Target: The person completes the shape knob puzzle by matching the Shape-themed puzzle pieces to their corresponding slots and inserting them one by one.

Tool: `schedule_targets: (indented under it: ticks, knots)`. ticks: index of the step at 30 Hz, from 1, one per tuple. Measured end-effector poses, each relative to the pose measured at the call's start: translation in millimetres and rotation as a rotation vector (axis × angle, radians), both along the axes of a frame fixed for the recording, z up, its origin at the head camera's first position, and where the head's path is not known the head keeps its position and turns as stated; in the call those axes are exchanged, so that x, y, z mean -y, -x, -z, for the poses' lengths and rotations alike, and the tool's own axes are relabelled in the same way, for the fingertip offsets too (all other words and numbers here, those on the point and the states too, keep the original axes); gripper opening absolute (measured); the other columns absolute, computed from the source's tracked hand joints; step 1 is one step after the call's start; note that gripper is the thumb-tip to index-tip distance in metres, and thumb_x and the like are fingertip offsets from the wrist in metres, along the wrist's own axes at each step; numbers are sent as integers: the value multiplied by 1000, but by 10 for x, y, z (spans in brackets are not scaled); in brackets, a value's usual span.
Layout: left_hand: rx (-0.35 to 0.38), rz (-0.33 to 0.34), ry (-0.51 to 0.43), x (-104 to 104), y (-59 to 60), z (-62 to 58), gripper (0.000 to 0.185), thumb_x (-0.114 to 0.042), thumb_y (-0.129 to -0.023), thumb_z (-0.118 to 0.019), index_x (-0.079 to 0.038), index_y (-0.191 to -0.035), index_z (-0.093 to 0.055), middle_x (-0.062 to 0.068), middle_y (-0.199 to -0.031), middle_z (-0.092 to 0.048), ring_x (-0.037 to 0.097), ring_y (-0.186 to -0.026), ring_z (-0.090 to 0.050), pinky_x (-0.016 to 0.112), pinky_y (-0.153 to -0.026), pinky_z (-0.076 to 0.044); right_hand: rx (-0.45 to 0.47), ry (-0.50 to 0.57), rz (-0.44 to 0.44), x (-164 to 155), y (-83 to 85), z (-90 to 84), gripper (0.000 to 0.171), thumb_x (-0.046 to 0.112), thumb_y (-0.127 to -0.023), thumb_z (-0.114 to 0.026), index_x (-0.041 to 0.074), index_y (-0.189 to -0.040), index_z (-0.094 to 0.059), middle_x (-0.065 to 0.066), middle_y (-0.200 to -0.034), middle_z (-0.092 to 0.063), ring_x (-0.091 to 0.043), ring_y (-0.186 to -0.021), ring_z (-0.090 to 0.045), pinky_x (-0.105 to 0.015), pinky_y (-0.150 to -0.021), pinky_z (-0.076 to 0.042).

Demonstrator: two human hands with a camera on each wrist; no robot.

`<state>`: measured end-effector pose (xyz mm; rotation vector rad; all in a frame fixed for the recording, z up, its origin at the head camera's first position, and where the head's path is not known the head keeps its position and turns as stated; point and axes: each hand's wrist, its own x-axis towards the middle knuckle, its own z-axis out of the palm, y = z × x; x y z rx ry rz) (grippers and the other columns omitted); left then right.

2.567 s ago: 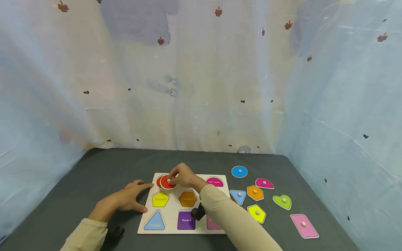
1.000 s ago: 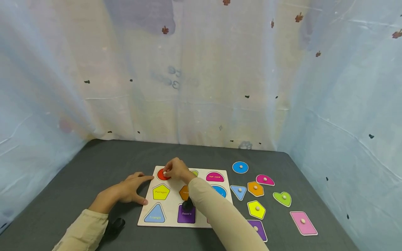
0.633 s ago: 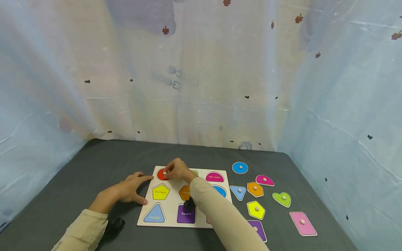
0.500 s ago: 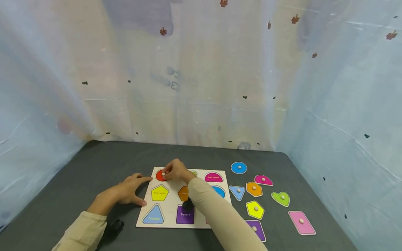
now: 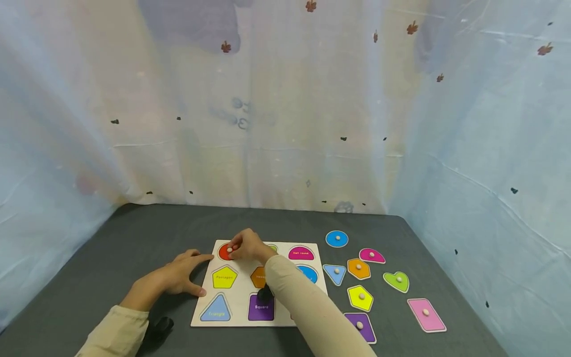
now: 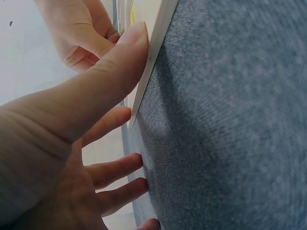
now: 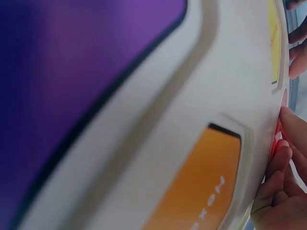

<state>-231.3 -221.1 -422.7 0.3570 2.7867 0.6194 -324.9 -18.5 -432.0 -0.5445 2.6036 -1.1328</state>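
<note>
While left hand steadies wooden board, right hand pinches round red piece.

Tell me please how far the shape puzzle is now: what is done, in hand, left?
Done: nothing fully. In hand: the right hand pinches the knob of the red circle, sitting in its board slot; the left hand steadies the board edge. Left: eight pieces beside it, among them the blue circle and the pink rectangle.

Near the table's right edge lie a pink rectangle, green heart, and blue circle farther back
</note>
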Motion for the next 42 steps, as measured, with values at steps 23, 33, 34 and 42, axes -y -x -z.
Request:
schedule_targets:
  ticks: [23, 33, 34, 42]
  knots:
    - [20, -22, 5, 14, 16, 47, 98, -41, -69, -92, -15, -151, -46, 30, -151, -36, 52, -135, -38, 77, -101, -36, 69, 98, -42, -213, -56, -128, 30, 24, -91, -77, 7, -116, -74, -5, -100, -68, -17, -81, -62, -25, -76, -56]
    - [5, -31, 46, 40, 46, 54, 100, -42, -68, -93, -15, -152, -45, 31, -151, -36, 52, -134, -38, 77, -100, -37, -22, 48, -64, -529, -24, -236, 24, 26, -93, -74, 12, -112, -77, -4, -113, -72, -16, -104, -61, -34, -95, -55]
    - [5, -30, 40, 44, 43, 56, 100, -41, -68, -92, -15, -152, -45, 30, -151, -36, 52, -135, -38, 76, -100, -37, -22, 54, -67, -564, -20, -246, 24, 26, -94, -74, 11, -112, -76, -4, -114, -72, -17, -105, -61, -33, -94, -55]
    - [-3, -11, 1, 33, 27, 50, 99, -39, -69, -92, -15, -153, -45, 30, -152, -35, 52, -136, -37, 75, -100, -37, -55, 83, -111, -819, -33, -332, 31, 21, -98, -68, 2, -122, -71, -12, -119, -71, -23, -100, -68, -34, -90, -59]
